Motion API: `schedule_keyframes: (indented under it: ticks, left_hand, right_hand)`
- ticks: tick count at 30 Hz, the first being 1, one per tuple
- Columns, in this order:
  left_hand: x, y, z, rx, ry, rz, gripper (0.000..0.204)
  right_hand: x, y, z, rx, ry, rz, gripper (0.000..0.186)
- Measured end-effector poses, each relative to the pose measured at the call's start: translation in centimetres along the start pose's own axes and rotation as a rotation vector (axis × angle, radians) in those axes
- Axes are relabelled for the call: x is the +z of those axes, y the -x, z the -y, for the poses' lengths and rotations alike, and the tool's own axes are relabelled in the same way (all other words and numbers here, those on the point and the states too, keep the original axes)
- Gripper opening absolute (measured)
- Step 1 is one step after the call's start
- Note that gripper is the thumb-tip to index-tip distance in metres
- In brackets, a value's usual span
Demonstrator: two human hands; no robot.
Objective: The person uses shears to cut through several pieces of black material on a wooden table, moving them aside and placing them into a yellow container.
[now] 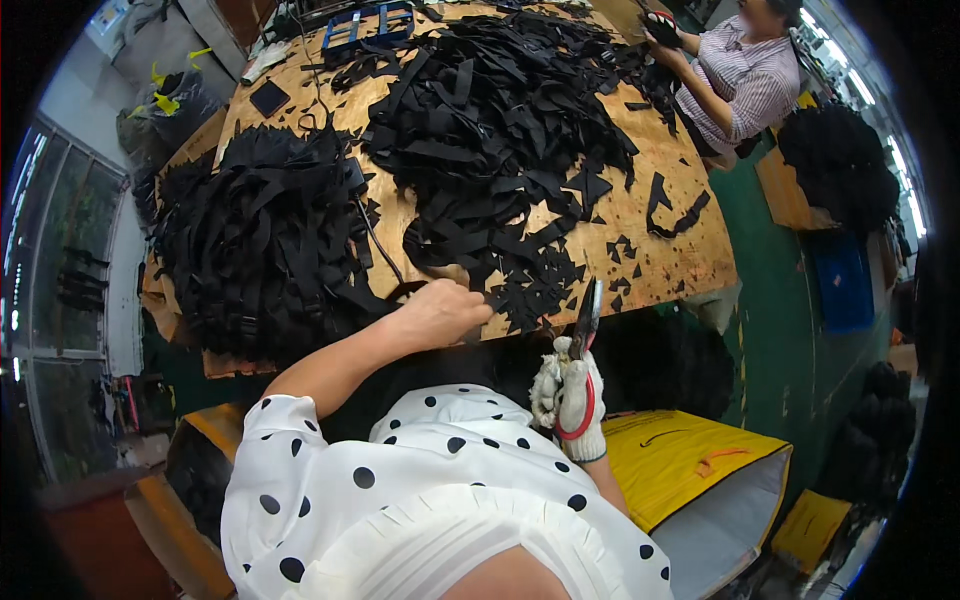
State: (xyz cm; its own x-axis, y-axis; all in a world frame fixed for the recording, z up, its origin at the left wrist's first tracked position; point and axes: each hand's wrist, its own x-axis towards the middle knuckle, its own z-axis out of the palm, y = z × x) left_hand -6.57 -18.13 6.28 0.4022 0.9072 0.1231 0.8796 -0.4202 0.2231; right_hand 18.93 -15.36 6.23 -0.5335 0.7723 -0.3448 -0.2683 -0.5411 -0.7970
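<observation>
My left hand (450,314) is bare, its fingers curled at the near edge of the wooden table (672,258), among black straps (250,232); what they grip, if anything, is hidden. A dark strap curves just behind it. My right hand (568,395), in a white knit glove, holds scissors (588,310) with red handles, blades pointing up, just off the table edge. Small black offcuts (532,298) lie between the two hands. A large tangled heap of black webbing (490,95) covers the middle of the table, some with buckles.
A co-worker (730,85) stands at the right side of the table. A blue crate (365,28) and a dark phone-like object (268,98) lie at the back. A yellow bag (680,450) gapes below my right hand. Black bundles (835,165) and a blue bin (840,280) stand right.
</observation>
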Motion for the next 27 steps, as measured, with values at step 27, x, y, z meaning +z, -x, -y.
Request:
schedule_keyframes:
  ticks: [27]
  left_hand:
    - [-2.0,-3.7,-1.3,-0.587,1.253,-0.293,0.02]
  right_hand:
    - [-1.4,-0.8,-1.9,-0.152,0.301,0.181,0.072]
